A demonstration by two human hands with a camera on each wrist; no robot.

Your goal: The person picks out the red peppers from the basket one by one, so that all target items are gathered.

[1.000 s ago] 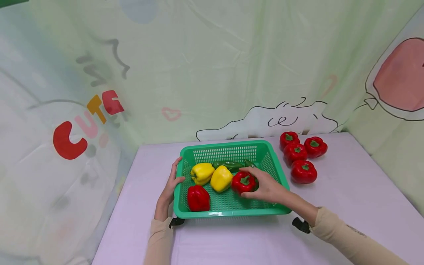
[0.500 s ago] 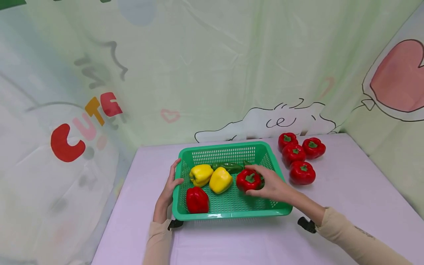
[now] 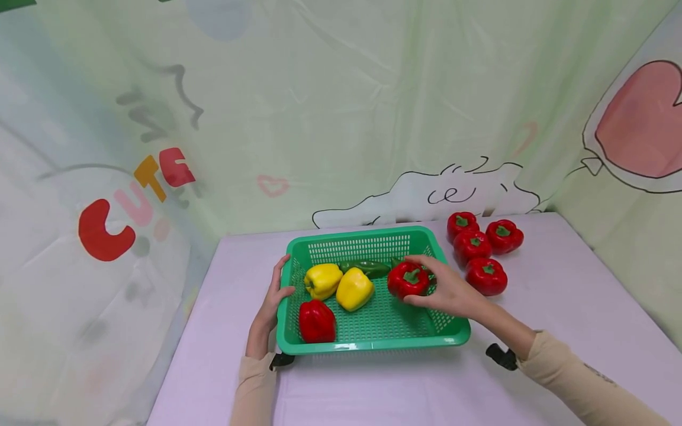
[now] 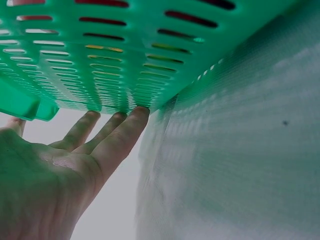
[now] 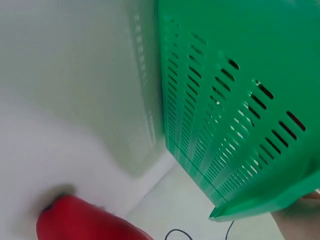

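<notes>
A green perforated plastic basket (image 3: 373,345) holds two yellow bell peppers (image 3: 354,289), a red bell pepper (image 3: 317,321) at its front left and a long green pepper (image 3: 367,268) at the back. My left hand (image 3: 270,302) holds its left side, thumb over the rim; the left wrist view shows extended fingers (image 4: 122,135) against the outer wall. Over the basket's right part, my right hand (image 3: 453,293) grips another red bell pepper (image 3: 407,281) between thumb and fingers, green stem upward. The basket's wall (image 5: 225,125) hides that grip in the right wrist view.
Several red bell peppers (image 3: 486,276) sit clustered on the lilac-covered table (image 3: 559,296), right of the basket. One red pepper (image 5: 85,222) shows low in the right wrist view. A printed curtain (image 3: 341,118) stands behind the table.
My right hand has moved the held red pepper rightward within the basket, away from the yellow peppers. The left hand keeps its place on the basket's left side.
</notes>
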